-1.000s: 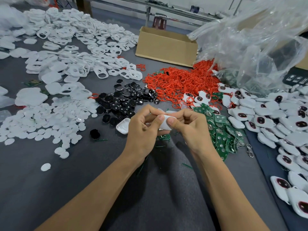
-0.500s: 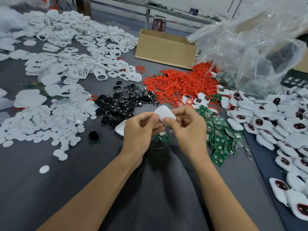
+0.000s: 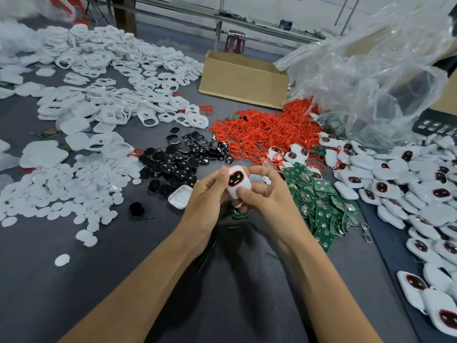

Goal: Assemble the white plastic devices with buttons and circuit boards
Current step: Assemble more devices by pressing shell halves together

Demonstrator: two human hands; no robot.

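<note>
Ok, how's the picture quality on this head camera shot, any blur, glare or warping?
Head view: even, soft light, only faint shadows on the grey table; wide-angle warping slants the far rail; glare streaks the clear plastic bag; the top-left white pile is smeared by blur; the held white device reads sharp.

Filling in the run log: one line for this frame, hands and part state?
left hand: grips white device | right hand: pinches it, thumb on lower face | black button: fitted, faces camera | held above table

No legible text, label or number anywhere
</note>
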